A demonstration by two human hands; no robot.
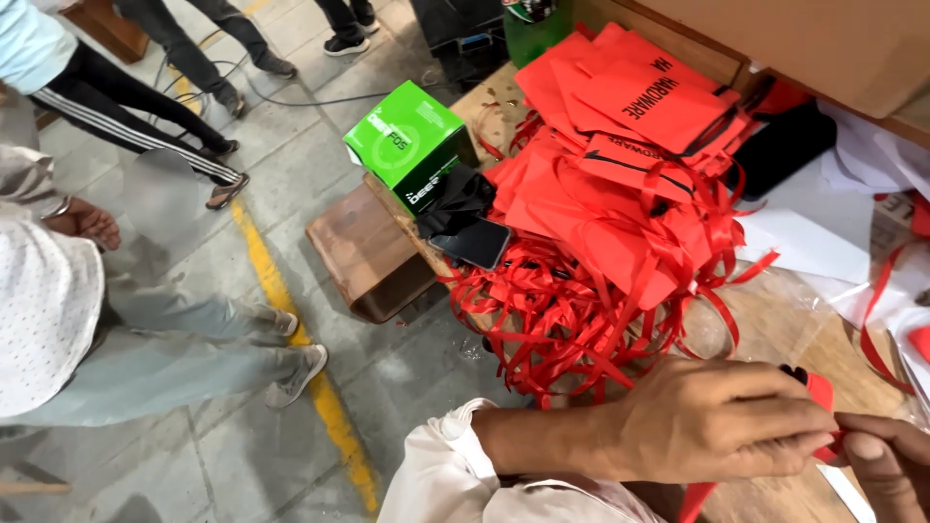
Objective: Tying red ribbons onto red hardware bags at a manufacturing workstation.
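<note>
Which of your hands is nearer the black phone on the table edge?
Left. The left hand lies below and right of the phone, past the ribbon tangle; the right hand is farther right, at the frame corner.

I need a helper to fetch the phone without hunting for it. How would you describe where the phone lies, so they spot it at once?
Find the big heap of red bags and ribbons on the wooden table. At the heap's left edge, just below the green box, sits a crumpled black cloth; the phone lies against its lower side. It is the only flat, glossy dark slab there, near the table's edge.
</note>
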